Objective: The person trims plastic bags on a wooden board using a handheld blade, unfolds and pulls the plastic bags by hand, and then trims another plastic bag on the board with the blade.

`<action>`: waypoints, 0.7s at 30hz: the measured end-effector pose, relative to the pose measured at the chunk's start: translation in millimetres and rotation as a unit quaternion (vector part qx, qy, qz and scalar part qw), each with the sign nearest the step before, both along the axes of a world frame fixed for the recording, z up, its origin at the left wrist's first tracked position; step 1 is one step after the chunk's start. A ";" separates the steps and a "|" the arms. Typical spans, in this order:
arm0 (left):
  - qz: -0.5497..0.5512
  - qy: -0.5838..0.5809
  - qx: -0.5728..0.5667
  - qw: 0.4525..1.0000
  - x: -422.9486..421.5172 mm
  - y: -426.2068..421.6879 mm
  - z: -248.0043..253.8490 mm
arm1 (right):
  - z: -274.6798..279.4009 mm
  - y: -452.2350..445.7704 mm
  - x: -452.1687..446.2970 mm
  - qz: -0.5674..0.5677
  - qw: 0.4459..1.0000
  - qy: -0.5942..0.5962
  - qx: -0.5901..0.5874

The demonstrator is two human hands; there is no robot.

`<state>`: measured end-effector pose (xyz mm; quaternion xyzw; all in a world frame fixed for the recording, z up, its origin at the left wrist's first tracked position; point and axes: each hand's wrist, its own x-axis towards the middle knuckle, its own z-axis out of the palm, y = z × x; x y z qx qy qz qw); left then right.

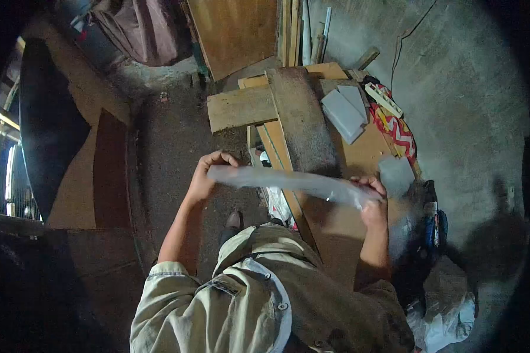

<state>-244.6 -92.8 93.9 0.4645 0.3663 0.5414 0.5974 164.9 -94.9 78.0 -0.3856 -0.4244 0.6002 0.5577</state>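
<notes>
A long translucent plastic sheet (288,180) is stretched between my two hands in front of my body, slightly blurred. My left hand (209,172) grips one end with its fingers curled over the edge. At the other end, my right hand (372,197) pinches the sheet, which looks crinkled and shiny there. Below the sheet, a brown work table (335,226) extends on the right. Two stacks of whitish plastic sheets (343,115) lie on its far part. Another pale sheet (396,175) lies just beyond my right hand.
A rough dark board (303,117) and a wooden plank (241,109) lie across the table's far end. A white power strip (384,100) rests on red and yellow cloth (401,138) by the wall. Plastic bags (450,317) sit at the lower right. Bare floor (171,141) shows at left.
</notes>
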 end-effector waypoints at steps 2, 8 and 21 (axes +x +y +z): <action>-0.005 0.035 0.054 0.998 5.3 17.3 -10.9 | -3.2 12.2 4.0 0.019 0.998 0.068 0.006; -0.019 0.040 0.011 0.999 35.6 70.1 -78.5 | -63.0 69.3 42.7 0.007 0.999 -0.030 0.031; 0.008 0.038 -0.016 0.999 57.6 82.7 -121.1 | -119.8 90.9 67.6 -0.005 0.994 -0.097 -0.052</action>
